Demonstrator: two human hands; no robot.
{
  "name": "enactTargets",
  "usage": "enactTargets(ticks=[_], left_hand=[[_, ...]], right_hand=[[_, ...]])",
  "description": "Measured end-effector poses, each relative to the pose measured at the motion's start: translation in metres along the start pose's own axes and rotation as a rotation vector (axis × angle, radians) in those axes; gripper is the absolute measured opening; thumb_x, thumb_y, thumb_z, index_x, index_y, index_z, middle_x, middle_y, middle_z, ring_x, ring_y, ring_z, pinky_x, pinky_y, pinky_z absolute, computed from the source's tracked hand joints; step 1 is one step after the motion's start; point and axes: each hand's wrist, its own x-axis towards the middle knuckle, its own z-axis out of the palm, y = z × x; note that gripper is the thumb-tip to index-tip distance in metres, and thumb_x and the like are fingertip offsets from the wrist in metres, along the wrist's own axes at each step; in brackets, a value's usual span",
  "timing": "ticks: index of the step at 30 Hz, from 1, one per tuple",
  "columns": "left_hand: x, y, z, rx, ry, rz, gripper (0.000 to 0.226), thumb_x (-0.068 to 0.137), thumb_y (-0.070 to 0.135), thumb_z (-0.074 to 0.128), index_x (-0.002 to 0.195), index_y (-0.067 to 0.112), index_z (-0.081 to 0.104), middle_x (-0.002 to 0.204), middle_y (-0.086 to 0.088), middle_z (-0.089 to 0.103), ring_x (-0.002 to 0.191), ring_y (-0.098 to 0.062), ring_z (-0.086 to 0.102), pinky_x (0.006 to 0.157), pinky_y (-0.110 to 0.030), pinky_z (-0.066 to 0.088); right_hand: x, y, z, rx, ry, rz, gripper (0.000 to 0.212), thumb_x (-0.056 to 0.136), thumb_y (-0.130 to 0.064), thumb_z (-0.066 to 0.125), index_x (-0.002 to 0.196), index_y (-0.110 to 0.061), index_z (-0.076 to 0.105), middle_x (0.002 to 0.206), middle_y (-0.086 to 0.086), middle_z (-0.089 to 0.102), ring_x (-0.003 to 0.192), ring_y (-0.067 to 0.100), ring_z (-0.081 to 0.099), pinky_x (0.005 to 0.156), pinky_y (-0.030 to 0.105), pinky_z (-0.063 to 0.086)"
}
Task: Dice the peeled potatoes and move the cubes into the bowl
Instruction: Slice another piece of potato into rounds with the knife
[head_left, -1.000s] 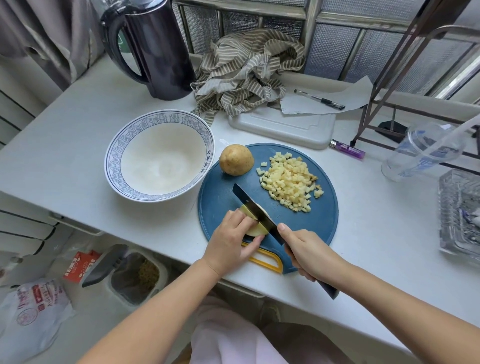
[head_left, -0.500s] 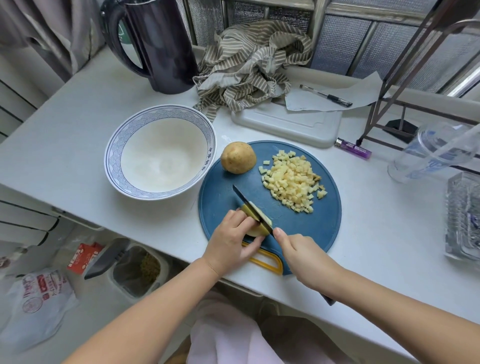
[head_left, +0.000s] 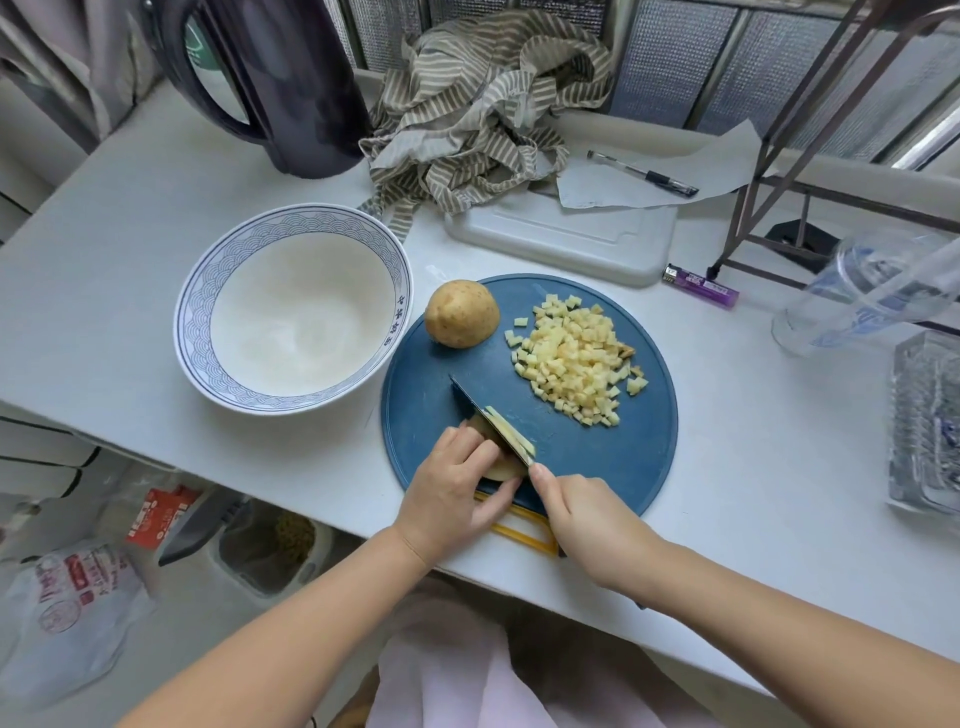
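On the round blue cutting board (head_left: 613, 467) my left hand (head_left: 452, 488) grips a potato piece (head_left: 501, 470) at the near edge. My right hand (head_left: 587, 525) holds a dark knife (head_left: 480, 415), its blade set into that piece, with a cut slice (head_left: 511, 434) leaning on the blade's right side. A pile of potato cubes (head_left: 574, 361) lies on the board's far right. A half potato (head_left: 461, 313) sits at the board's far left. The white bowl with a blue rim (head_left: 208, 291) stands left of the board and holds nothing.
A dark kettle (head_left: 291, 83) and striped cloth (head_left: 483, 109) stand at the back. A white tray (head_left: 561, 244) with paper and a pen (head_left: 644, 174) lies behind the board. A purple lighter (head_left: 701, 286), a plastic cup (head_left: 862, 296) and a glass dish (head_left: 924, 421) are on the right.
The knife has cut down through the potato piece; a slice now leans on the blade. My left hand stays on the piece. The camera has tilted slightly.
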Motion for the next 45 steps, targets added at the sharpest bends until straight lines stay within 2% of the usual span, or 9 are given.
enactTargets(ticks=[4, 6, 9, 11, 16, 22, 26, 37, 45], left_hand=[[0.001, 0.001, 0.0, -0.008, 0.055, 0.031, 0.021, 0.085, 0.028, 0.064, 0.087, 0.007, 0.065, 0.084, -0.003, 0.056, 0.078, -0.016, 0.043, 0.088, -0.013, 0.032], [-0.001, 0.0, 0.002, -0.01, 0.075, 0.038, 0.023, 0.084, 0.029, 0.064, 0.086, 0.006, 0.063, 0.082, -0.004, 0.055, 0.079, -0.017, 0.042, 0.091, -0.014, 0.032], [-0.004, -0.003, 0.005, 0.001, 0.073, 0.016, 0.026, 0.085, 0.033, 0.064, 0.091, 0.008, 0.058, 0.086, -0.006, 0.055, 0.083, -0.02, 0.045, 0.083, -0.023, 0.04], [-0.003, -0.003, 0.005, 0.007, 0.077, 0.011, 0.027, 0.086, 0.034, 0.063, 0.091, 0.009, 0.056, 0.087, -0.006, 0.054, 0.084, -0.019, 0.044, 0.081, -0.023, 0.039], [-0.003, -0.001, 0.003, -0.005, 0.083, 0.018, 0.026, 0.086, 0.034, 0.062, 0.09, 0.009, 0.056, 0.087, -0.006, 0.053, 0.082, -0.018, 0.042, 0.077, -0.023, 0.038], [-0.004, -0.001, 0.002, -0.015, 0.083, -0.004, 0.028, 0.085, 0.035, 0.063, 0.088, 0.007, 0.057, 0.087, -0.006, 0.052, 0.082, -0.017, 0.04, 0.076, -0.021, 0.037], [-0.004, 0.0, 0.001, -0.013, 0.077, -0.002, 0.029, 0.086, 0.035, 0.063, 0.086, 0.006, 0.058, 0.086, -0.005, 0.052, 0.081, -0.017, 0.04, 0.075, -0.022, 0.037], [-0.004, -0.001, 0.001, -0.034, 0.084, 0.029, 0.027, 0.086, 0.033, 0.063, 0.105, 0.015, 0.056, 0.09, -0.003, 0.052, 0.085, -0.015, 0.041, 0.077, -0.019, 0.037], [-0.003, 0.0, 0.0, -0.065, 0.117, 0.066, 0.018, 0.084, 0.027, 0.069, 0.091, 0.016, 0.056, 0.088, 0.002, 0.051, 0.081, -0.012, 0.039, 0.073, -0.018, 0.037]], right_hand=[[0.007, 0.007, 0.002, 0.049, 0.0, 0.013, 0.058, 0.106, -0.044, 0.017, 0.061, -0.014, 0.037, 0.057, 0.004, 0.043, 0.054, 0.017, 0.042, 0.06, 0.03, 0.035], [0.01, 0.01, 0.001, 0.101, 0.004, 0.029, 0.06, 0.105, -0.047, 0.018, 0.057, -0.015, 0.036, 0.051, 0.001, 0.04, 0.047, 0.014, 0.038, 0.058, 0.031, 0.035], [0.012, 0.012, -0.001, 0.181, -0.012, 0.068, 0.061, 0.105, -0.049, 0.021, 0.055, -0.015, 0.035, 0.046, -0.002, 0.038, 0.036, 0.007, 0.034, 0.054, 0.028, 0.033], [0.011, 0.011, -0.004, 0.228, -0.032, 0.098, 0.061, 0.104, -0.05, 0.023, 0.056, -0.016, 0.035, 0.044, -0.003, 0.037, 0.031, 0.005, 0.032, 0.049, 0.023, 0.03], [0.006, 0.005, -0.007, 0.23, -0.024, 0.116, 0.056, 0.103, -0.053, 0.026, 0.063, -0.016, 0.037, 0.05, -0.001, 0.035, 0.03, 0.005, 0.032, 0.041, 0.022, 0.03], [-0.004, 0.002, -0.005, 0.183, 0.026, 0.087, 0.056, 0.103, -0.052, 0.025, 0.062, -0.014, 0.036, 0.052, 0.0, 0.036, 0.034, 0.007, 0.03, 0.053, 0.029, 0.032], [-0.01, 0.001, -0.006, 0.178, 0.029, 0.064, 0.057, 0.103, -0.052, 0.025, 0.064, -0.013, 0.037, 0.051, 0.001, 0.036, 0.036, 0.008, 0.029, 0.051, 0.028, 0.032], [-0.013, -0.001, -0.006, 0.161, 0.008, 0.097, 0.058, 0.103, -0.052, 0.023, 0.062, -0.014, 0.037, 0.052, 0.002, 0.042, 0.035, 0.011, 0.036, 0.044, 0.023, 0.035], [-0.009, 0.0, -0.006, 0.154, -0.047, 0.128, 0.06, 0.103, -0.054, 0.019, 0.065, -0.012, 0.039, 0.051, 0.005, 0.042, 0.036, 0.016, 0.038, 0.044, 0.025, 0.036]])
